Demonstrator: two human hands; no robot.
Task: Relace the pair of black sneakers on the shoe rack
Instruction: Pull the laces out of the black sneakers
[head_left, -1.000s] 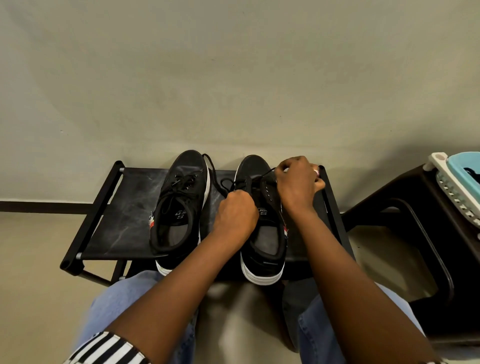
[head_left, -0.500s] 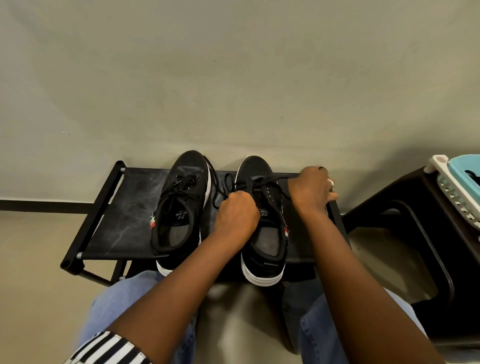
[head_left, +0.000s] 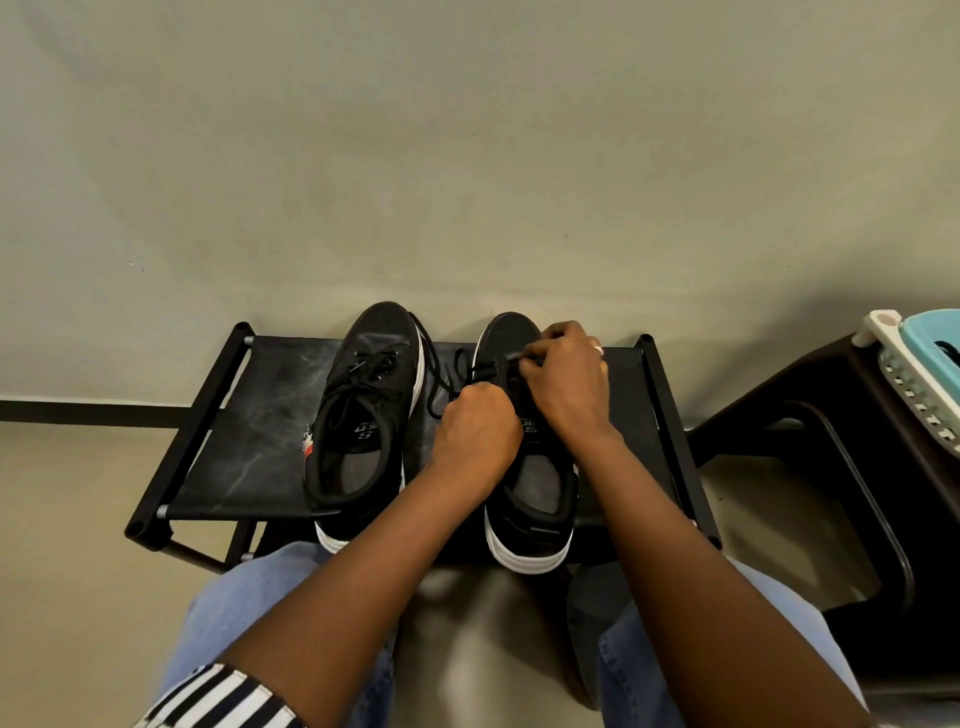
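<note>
- A home corner: low black shoe rack (head_left: 244, 441) set against a plain painted wall (head_left: 467, 156)
- Dark plastic stool (head_left: 810, 415) beside it, bearing a teal-and-white plastic basket (head_left: 919, 358)

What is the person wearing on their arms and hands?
A black-and-white striped sleeve shows high on the left arm; below it nothing is worn. The right hand has a pale ring on one finger; the left hand shows none.

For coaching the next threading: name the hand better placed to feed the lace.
Probably the right hand: it pinches the lace at the right sneaker's eyelets; the left hand grips it lower down.
</note>
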